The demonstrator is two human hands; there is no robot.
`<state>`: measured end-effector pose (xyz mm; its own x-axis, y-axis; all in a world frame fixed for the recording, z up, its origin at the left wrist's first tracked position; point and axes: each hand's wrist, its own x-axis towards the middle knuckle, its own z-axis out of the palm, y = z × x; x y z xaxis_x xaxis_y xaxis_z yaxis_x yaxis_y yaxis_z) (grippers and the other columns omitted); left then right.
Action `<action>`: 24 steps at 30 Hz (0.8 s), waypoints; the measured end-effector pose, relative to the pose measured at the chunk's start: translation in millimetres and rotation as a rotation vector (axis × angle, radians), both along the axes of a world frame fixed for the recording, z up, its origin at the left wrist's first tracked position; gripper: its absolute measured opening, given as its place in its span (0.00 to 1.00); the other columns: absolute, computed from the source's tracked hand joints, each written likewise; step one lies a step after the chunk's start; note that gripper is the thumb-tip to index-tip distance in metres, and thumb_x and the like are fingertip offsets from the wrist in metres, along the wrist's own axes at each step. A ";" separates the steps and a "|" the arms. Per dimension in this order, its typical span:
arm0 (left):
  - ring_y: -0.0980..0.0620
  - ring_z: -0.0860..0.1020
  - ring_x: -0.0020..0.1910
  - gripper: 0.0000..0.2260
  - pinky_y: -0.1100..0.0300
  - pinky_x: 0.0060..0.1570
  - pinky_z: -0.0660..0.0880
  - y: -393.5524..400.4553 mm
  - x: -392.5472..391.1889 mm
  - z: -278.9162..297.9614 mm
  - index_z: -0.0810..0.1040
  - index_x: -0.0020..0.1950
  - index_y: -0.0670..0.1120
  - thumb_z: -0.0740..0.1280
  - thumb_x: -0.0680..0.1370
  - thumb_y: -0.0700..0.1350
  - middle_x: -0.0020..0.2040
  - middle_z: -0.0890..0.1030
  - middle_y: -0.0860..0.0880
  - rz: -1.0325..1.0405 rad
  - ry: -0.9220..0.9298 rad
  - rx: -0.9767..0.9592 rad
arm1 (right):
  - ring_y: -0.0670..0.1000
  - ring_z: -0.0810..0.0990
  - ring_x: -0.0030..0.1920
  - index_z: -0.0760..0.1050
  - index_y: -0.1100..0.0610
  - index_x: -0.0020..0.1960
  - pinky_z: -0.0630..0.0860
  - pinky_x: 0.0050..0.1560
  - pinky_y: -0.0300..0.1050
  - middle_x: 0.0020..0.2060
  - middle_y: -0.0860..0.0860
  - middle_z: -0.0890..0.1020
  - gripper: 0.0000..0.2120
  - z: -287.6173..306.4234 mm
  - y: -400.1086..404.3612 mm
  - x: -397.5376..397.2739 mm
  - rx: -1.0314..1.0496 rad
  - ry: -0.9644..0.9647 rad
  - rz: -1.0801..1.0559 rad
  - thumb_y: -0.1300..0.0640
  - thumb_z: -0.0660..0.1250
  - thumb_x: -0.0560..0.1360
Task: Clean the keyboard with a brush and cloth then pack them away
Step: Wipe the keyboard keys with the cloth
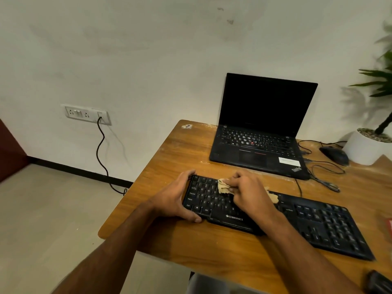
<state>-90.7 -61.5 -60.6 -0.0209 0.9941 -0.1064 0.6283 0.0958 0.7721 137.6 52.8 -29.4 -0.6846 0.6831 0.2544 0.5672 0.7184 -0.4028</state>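
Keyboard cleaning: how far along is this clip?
In hand: the right hand wipes the keyboard with a cloth while the left hand steadies its end. No brush is clearly visible, so brushing can't be judged. Left: packing away.

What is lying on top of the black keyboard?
A beige cloth, gripped by the right hand, lies on the keyboard. The left hand holds its end. Keys beneath the hand are hidden.

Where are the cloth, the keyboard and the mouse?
cloth [223,186], head view, on its bunched left end.
keyboard [322,225], head view, on its right key block.
mouse [335,154], head view, on its top.
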 end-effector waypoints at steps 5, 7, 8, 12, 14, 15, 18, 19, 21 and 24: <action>0.56 0.67 0.73 0.63 0.56 0.74 0.70 -1.0 -0.6 -1.1 0.48 0.83 0.57 0.87 0.60 0.56 0.74 0.62 0.60 -0.011 0.014 0.012 | 0.45 0.71 0.48 0.81 0.53 0.63 0.65 0.48 0.35 0.46 0.46 0.75 0.15 0.1 -16.2 -56.0 0.068 0.030 0.091 0.62 0.68 0.78; 0.56 0.68 0.72 0.63 0.55 0.73 0.71 -1.4 -1.9 -1.1 0.48 0.83 0.58 0.87 0.60 0.56 0.73 0.63 0.60 -0.005 0.010 0.009 | 0.45 0.71 0.50 0.81 0.53 0.63 0.66 0.50 0.37 0.48 0.47 0.76 0.15 3.8 -12.7 -64.4 0.050 0.023 0.093 0.63 0.69 0.78; 0.56 0.68 0.72 0.63 0.54 0.73 0.71 -1.5 -2.8 -1.6 0.48 0.82 0.59 0.87 0.59 0.57 0.74 0.63 0.60 0.000 0.005 0.005 | 0.45 0.71 0.51 0.81 0.54 0.63 0.67 0.51 0.38 0.49 0.48 0.76 0.15 4.9 -10.1 -63.0 0.039 0.012 0.093 0.63 0.69 0.77; 0.55 0.65 0.75 0.64 0.50 0.76 0.68 -1.7 -3.3 -1.2 0.48 0.83 0.58 0.86 0.58 0.59 0.77 0.61 0.59 -0.007 0.002 -0.009 | 0.45 0.76 0.51 0.82 0.53 0.55 0.76 0.54 0.41 0.47 0.44 0.76 0.08 2.1 0.7 -24.0 -0.031 -0.039 0.044 0.61 0.70 0.77; 0.56 0.64 0.75 0.63 0.51 0.76 0.67 -1.6 -2.9 -1.3 0.47 0.83 0.58 0.86 0.60 0.56 0.77 0.60 0.60 -0.014 0.011 -0.011 | 0.44 0.77 0.48 0.80 0.49 0.49 0.77 0.51 0.40 0.44 0.44 0.76 0.10 0.9 8.0 4.0 -0.081 -0.035 -0.010 0.63 0.70 0.77; 0.56 0.63 0.75 0.62 0.52 0.76 0.66 -1.7 -2.7 -0.9 0.47 0.83 0.57 0.86 0.62 0.55 0.76 0.60 0.61 -0.017 0.023 -0.013 | 0.44 0.77 0.46 0.80 0.47 0.48 0.76 0.48 0.38 0.43 0.44 0.76 0.11 0.7 11.4 15.5 -0.079 -0.024 -0.037 0.65 0.70 0.77; 0.54 0.61 0.76 0.62 0.49 0.77 0.63 1.9 2.9 5.4 0.45 0.84 0.56 0.85 0.64 0.57 0.78 0.59 0.58 -0.051 0.137 -0.016 | 0.44 0.76 0.46 0.83 0.54 0.52 0.78 0.49 0.41 0.43 0.43 0.76 0.08 -0.8 15.2 32.6 -0.030 -0.006 -0.092 0.64 0.71 0.77; 0.54 0.60 0.76 0.62 0.48 0.78 0.61 5.9 7.1 10.0 0.44 0.84 0.55 0.84 0.64 0.59 0.79 0.58 0.56 -0.074 0.204 -0.016 | 0.44 0.76 0.47 0.83 0.55 0.55 0.78 0.51 0.43 0.44 0.44 0.76 0.09 -1.7 14.7 32.0 -0.011 -0.008 -0.082 0.64 0.70 0.77; 0.52 0.57 0.78 0.63 0.46 0.80 0.56 16.5 17.0 18.4 0.43 0.84 0.52 0.83 0.64 0.63 0.81 0.56 0.53 -0.136 0.349 -0.013 | 0.43 0.74 0.48 0.82 0.56 0.60 0.76 0.53 0.41 0.45 0.44 0.75 0.12 -1.3 9.0 21.8 0.027 -0.009 -0.030 0.63 0.70 0.77; 0.48 0.53 0.82 0.62 0.43 0.82 0.48 35.0 27.0 26.0 0.45 0.84 0.51 0.80 0.63 0.68 0.83 0.55 0.51 -0.233 0.521 -0.033 | 0.45 0.72 0.49 0.81 0.54 0.63 0.71 0.52 0.39 0.45 0.45 0.74 0.14 0.9 0.9 -5.0 0.083 0.002 0.051 0.60 0.68 0.78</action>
<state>-63.6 -26.4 -34.6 0.1401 0.9750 -0.1722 0.9327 -0.0716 0.3534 132.6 53.6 -28.5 -0.7174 0.6240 0.3098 0.5285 0.7772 -0.3416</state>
